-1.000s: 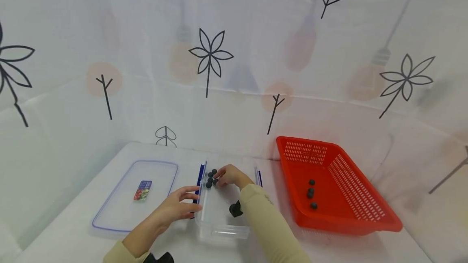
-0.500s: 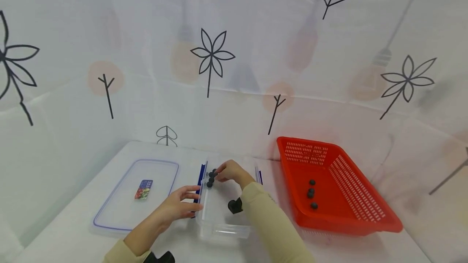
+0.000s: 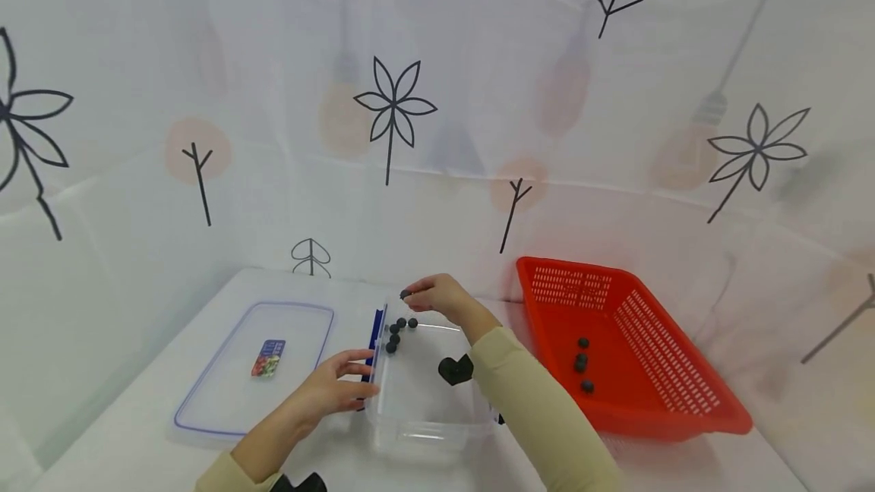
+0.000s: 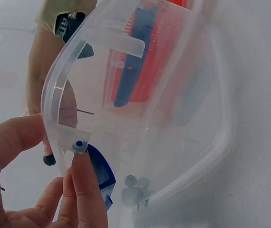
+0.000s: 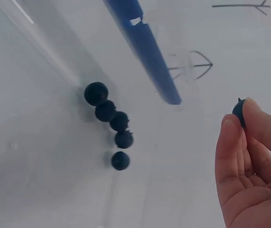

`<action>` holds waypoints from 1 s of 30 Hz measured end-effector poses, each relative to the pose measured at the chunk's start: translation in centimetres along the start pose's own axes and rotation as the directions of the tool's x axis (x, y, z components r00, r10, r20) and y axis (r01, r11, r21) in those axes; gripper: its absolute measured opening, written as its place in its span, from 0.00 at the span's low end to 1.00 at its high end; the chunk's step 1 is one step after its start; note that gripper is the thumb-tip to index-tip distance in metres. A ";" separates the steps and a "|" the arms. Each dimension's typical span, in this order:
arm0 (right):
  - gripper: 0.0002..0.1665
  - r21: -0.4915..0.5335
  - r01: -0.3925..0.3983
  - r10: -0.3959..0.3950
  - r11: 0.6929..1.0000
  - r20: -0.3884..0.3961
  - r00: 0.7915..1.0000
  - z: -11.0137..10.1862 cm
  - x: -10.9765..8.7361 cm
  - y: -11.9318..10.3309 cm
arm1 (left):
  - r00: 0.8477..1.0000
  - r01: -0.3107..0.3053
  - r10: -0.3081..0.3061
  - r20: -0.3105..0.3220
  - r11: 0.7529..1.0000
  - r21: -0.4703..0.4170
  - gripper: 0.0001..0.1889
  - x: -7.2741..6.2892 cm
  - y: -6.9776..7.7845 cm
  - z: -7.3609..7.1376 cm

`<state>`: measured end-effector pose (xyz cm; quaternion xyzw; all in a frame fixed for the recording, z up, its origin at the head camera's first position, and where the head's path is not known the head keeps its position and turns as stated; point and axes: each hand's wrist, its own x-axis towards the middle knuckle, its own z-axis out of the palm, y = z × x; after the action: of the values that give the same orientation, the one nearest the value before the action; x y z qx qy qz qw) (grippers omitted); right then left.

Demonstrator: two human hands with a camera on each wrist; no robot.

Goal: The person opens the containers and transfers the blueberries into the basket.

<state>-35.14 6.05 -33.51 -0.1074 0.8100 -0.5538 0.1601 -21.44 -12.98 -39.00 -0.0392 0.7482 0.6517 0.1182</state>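
My right hand (image 3: 447,301) pinches a blueberry (image 5: 239,112) between thumb and fingertips, raised above the far end of a clear plastic box (image 3: 427,427). Inside that box, several blueberries (image 5: 119,121) lie in a curved row near its far left corner. My left hand (image 3: 331,388) rests its spread fingers against the box's left side, by a blue latch (image 4: 100,166); in the left wrist view its thumb touches the rim. Several more blueberries (image 3: 581,363) lie in a red basket (image 3: 642,431) on the right.
A clear lid (image 3: 205,401) with a blue-edged seal lies flat left of the box, a small printed label (image 3: 268,357) on it. Everything stands on a white table (image 3: 116,446). Behind hangs a pale patterned cloth (image 3: 437,234).
My right hand has lifted a blueberry from the group in the box, moving up and slightly right. The berries left there have shifted slightly. My left hand stays put.
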 end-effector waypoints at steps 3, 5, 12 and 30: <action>0.15 0.009 0.019 -0.019 1.000 -0.025 1.000 -0.6 -0.7 -0.7 | 1.000 0.000 0.000 0.002 1.000 0.000 0.33 0.0 0.1 0.0; 0.15 0.008 0.018 -0.017 1.000 -0.038 0.999 -1.0 -1.1 -0.9 | 1.000 0.005 -0.005 0.002 1.000 -0.002 0.33 0.0 0.0 0.0; 0.16 -0.033 0.020 -0.022 0.999 -0.061 0.998 -2.8 -2.6 -1.3 | 1.000 0.006 -0.006 -0.005 1.000 -0.006 0.33 0.0 -0.2 0.0; 0.17 -0.054 0.008 -0.016 0.998 -0.140 0.990 -8.9 -6.6 -0.9 | 1.000 0.000 0.000 0.011 1.000 -0.005 0.34 -0.1 0.1 0.0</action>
<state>-32.38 15.67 -28.72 -0.0772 0.8332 -0.5391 0.0963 -21.37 -12.96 -38.84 -0.0358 0.7460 0.6537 0.1222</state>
